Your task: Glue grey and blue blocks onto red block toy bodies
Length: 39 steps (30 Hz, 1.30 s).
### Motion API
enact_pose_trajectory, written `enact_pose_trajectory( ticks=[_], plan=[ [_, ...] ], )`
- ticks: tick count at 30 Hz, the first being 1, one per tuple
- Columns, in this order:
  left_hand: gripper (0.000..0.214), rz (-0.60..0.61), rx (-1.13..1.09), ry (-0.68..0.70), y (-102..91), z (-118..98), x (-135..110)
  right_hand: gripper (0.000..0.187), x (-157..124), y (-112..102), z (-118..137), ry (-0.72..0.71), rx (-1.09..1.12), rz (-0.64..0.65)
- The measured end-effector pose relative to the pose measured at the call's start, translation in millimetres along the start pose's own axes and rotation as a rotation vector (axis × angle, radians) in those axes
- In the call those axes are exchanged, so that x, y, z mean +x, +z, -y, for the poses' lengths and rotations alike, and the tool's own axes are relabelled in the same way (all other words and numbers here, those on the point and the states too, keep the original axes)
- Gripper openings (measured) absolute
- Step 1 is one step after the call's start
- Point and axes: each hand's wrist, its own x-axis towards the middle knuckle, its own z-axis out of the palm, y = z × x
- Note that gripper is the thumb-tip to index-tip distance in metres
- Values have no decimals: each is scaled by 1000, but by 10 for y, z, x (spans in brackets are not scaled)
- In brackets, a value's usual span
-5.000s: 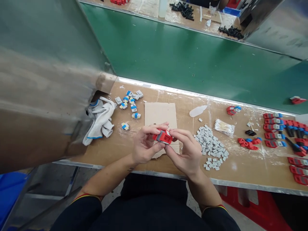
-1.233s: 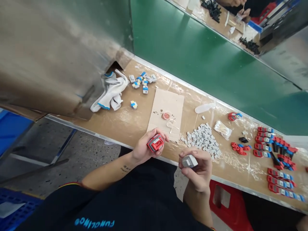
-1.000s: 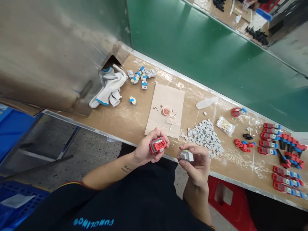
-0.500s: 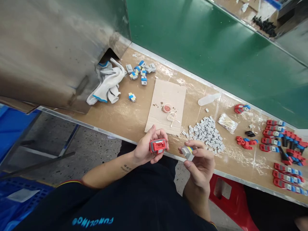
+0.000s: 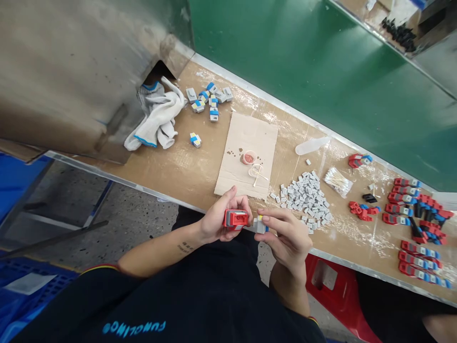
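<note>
My left hand [image 5: 217,220] is wrapped round a red and grey plastic toy part [image 5: 235,219], its hollow rectangular end turned to the right. Between the thumb and fingers of my right hand [image 5: 287,233] is a small grey block [image 5: 261,225] with yellow and blue on it. The two pieces are close together over the table's front edge, a narrow gap between them. Past the hands lies a cardboard sheet [image 5: 228,178] bearing a small cup of reddish liquid [image 5: 248,157], a second small clear cup [image 5: 254,171] and cotton swabs.
Small grey pieces [image 5: 307,197] are heaped right of the cardboard, near a bag of cotton swabs [image 5: 337,182]. Red and blue assemblies [image 5: 410,257] line the right. White gloves [image 5: 157,119] and grey-blue blocks [image 5: 213,101] lie left. A red stool [image 5: 330,290] stands below; another person's arm [image 5: 441,327] shows.
My right hand has moved left, bringing the grey block close to the red and grey part, and the block has turned. My left hand has tilted its part slightly.
</note>
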Motion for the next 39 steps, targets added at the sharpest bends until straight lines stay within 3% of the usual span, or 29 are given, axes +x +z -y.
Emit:
enact_pose_trajectory(
  ticks=[5,11,21,28,39],
  plan=[
    [68,-44,53,4,40,-11,2,63,-69,31,-87,21,126,-80],
    [75,-156,174,91,77,-55,-31,35,-65,50,-92,-30,72,-91],
    [77,-181,331,157,85,-83,-16,27,-72,40,-79,-71,-9,-136],
    [76,-193,400,174,71,-89,-23,60,-10,86,-110,-147,30,-154],
    [80,-269,674,359,52,-98,-33,74,5,22,-5,-186,-198,-24]
  ],
)
